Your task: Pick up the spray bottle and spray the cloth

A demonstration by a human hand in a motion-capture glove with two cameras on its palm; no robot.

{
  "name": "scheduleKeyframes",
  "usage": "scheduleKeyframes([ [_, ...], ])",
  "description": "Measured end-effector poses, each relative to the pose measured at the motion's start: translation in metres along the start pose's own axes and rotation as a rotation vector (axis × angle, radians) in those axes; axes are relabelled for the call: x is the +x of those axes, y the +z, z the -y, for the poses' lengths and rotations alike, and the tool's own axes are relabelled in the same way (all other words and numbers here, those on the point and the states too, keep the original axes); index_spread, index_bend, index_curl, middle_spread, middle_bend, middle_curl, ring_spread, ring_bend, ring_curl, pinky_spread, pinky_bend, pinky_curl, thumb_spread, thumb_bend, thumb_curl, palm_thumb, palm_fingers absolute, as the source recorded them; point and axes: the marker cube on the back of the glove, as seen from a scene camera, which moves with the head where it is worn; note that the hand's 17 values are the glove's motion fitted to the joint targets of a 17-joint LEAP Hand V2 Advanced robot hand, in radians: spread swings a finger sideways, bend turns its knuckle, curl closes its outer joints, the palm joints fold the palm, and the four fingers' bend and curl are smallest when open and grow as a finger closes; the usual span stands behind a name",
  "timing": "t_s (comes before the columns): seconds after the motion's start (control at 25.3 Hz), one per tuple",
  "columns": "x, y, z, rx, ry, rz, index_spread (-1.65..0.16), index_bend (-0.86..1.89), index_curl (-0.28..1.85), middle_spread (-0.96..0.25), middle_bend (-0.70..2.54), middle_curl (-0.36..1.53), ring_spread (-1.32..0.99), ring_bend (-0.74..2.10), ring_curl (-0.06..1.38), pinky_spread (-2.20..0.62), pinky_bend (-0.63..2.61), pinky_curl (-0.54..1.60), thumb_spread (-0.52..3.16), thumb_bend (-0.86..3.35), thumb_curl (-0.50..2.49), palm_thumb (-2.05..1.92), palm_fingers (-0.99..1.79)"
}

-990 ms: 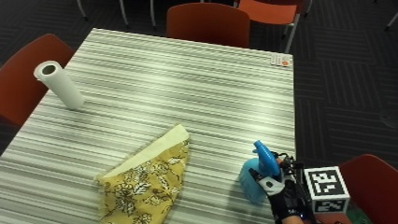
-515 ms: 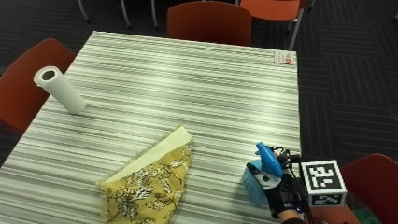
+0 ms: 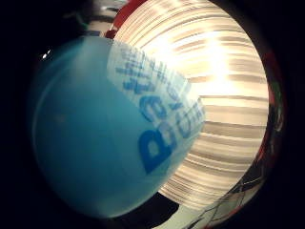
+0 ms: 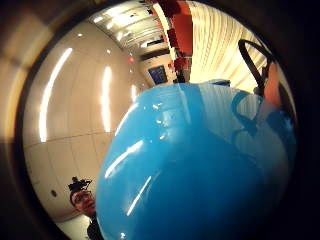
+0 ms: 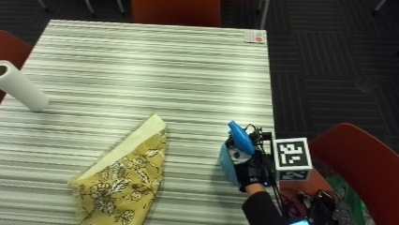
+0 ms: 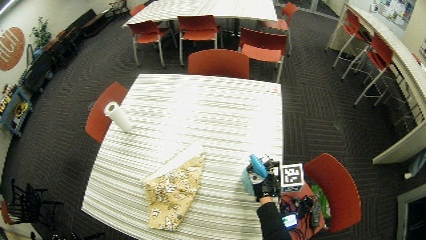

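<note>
Near the table's right edge my gloved right hand (image 5: 252,169) grips a light blue spray bottle (image 5: 229,161) with a darker blue trigger head (image 5: 240,137). The bottle stands upright on or just above the striped table (image 5: 156,70). Its blue body (image 3: 109,133) fills most of both palm views (image 4: 200,165), pressed close to the palm. A folded yellow floral cloth (image 5: 124,176) with a cream edge lies flat on the table to the left of the bottle, apart from it. In the wide outside view the hand (image 6: 266,186), the bottle (image 6: 249,179) and the cloth (image 6: 172,190) appear the same way.
A white paper towel roll (image 5: 22,86) stands at the table's left edge. A small card (image 5: 254,36) lies at the far right corner. Red chairs (image 5: 358,161) stand close to the table's right and far sides. A person (image 4: 82,197) appears small in the thumb side view.
The outside camera has shifted, so the whole picture moved. The hand stays wrapped round the bottle near the table's right edge; the cloth has not moved.
</note>
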Motion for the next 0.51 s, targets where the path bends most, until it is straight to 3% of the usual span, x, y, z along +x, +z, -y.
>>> scheduleKeyframes([
  [0.24, 0.001, 0.006, 0.013, 0.051, -0.032, -0.025, -0.18, 0.54, 0.5, -0.06, 0.42, 0.49, -0.01, 0.21, 0.34, 0.13, 0.1, 0.25, 0.83, 0.04, 0.65, 1.14, 0.8],
  [0.51, 0.029, -0.005, 0.012, 0.078, 0.031, -0.041, -0.17, 0.53, 0.52, -0.07, 0.44, 0.5, -0.03, 0.2, 0.35, 0.12, 0.11, 0.23, 0.79, 0.01, 0.67, 1.16, 0.79],
])
